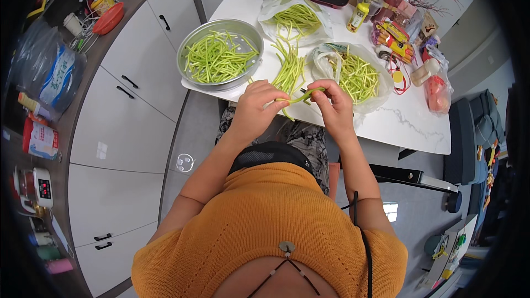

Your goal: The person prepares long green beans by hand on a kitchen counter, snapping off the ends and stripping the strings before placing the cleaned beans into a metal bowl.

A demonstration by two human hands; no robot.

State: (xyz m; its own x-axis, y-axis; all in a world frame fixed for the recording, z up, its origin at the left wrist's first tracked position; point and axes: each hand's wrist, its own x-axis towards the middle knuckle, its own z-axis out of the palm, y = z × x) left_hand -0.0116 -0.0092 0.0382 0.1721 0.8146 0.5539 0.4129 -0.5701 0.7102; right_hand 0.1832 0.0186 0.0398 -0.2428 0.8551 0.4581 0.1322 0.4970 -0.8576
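Two hands, left hand (258, 101), right hand (330, 99), one green bean (301, 97) (pinched), two bags (353, 72)

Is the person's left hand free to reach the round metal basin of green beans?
Probably not at once: the left hand pinches a long green bean together with the right hand. The round metal basin sits close on its side, nothing between.

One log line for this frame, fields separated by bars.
both hands hold green bean | metal bowl of beans left | loose beans on white table

two hands (259, 102), one metal basin (221, 27), two plastic bags (326, 58)
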